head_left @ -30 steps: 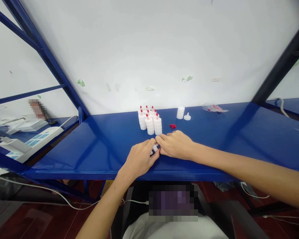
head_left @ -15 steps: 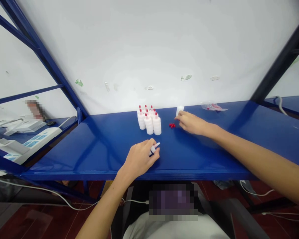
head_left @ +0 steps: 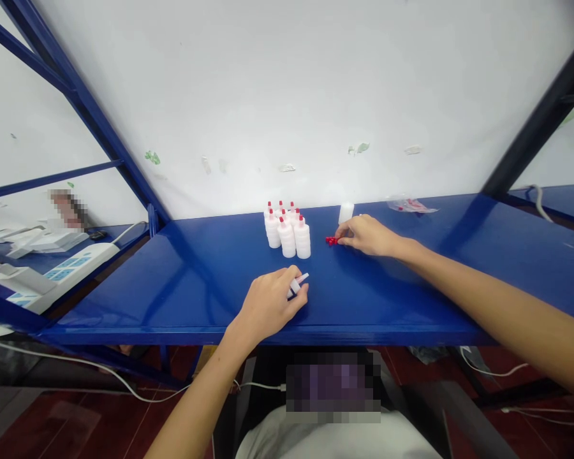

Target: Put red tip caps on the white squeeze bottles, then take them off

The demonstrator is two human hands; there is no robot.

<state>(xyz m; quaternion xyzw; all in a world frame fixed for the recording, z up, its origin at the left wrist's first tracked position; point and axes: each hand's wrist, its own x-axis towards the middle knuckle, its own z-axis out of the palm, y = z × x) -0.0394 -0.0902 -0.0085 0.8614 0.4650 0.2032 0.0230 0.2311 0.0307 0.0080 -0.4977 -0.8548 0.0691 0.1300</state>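
Left grip is curled round a mostly hidden bottle just in from the desk's near edge, white nozzle poking out, while the right grip has thumb and finger nearly together at the red caps, though I cannot tell whether it pinches one. Beyond, capped bottles cluster toward the far edge, with a lone bottle to their right and a bag toward the far right corner. White wall backs the blue desk, and a power strip lies past its left edge.
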